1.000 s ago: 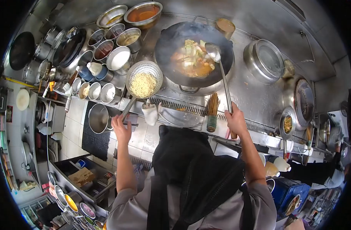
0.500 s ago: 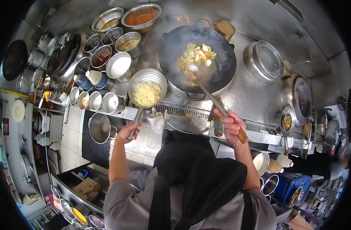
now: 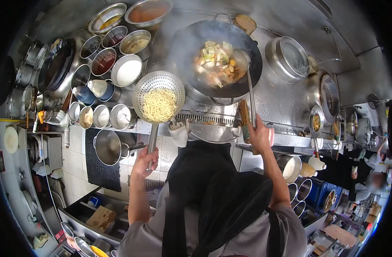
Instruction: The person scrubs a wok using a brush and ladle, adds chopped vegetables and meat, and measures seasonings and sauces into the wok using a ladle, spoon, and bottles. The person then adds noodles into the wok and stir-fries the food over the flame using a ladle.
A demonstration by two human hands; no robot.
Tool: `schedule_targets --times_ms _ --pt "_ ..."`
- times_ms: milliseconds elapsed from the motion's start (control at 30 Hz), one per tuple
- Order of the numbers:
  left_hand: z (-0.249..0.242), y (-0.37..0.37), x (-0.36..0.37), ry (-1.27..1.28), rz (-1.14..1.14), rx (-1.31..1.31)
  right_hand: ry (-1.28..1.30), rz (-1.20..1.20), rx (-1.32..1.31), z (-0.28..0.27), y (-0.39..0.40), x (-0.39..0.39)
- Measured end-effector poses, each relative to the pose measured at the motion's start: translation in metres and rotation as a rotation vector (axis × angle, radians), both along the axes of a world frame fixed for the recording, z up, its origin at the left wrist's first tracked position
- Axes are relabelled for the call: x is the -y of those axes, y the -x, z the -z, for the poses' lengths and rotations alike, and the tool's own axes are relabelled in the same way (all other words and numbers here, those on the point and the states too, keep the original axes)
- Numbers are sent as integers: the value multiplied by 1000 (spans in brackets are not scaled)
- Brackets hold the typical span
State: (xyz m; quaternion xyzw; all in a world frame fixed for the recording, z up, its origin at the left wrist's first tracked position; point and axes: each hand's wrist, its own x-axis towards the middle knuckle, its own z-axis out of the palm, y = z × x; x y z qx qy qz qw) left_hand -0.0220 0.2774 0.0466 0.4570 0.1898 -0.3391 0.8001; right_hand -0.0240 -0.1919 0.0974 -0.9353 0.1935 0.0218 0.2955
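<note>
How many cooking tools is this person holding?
2: a strainer with noodles in the left hand, and a ladle in the right hand, reaching over the wok. No other held tool seems hidden.

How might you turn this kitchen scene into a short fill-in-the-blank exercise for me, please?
1. The left hand holds a strainer containing ____.
2. The right hand holds a ladle whose head is inside the dark, two-handled ____.
3. In the picture, the strainer is to the ____ of the ladle.

Missing words: noodles; wok; left.
</note>
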Motion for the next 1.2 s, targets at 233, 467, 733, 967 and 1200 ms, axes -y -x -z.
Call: schedule_targets --times_ms 233,467,733,967,1200 --pt "-35 8 3 41 -23 18 -1770 410 -125 -39 1 -19" --pt "-42 -16 5 -30 26 99 -952 155 -203 -56 6 -44" --pt "-40 -13 19 -10 23 120 147 1 275 11 -27 14" --pt "-46 -15 52 -6 -22 163 -121 -123 132 16 -98 35" --pt "-66 -22 89 -59 -73 187 272 -442 17 32 -41 102"
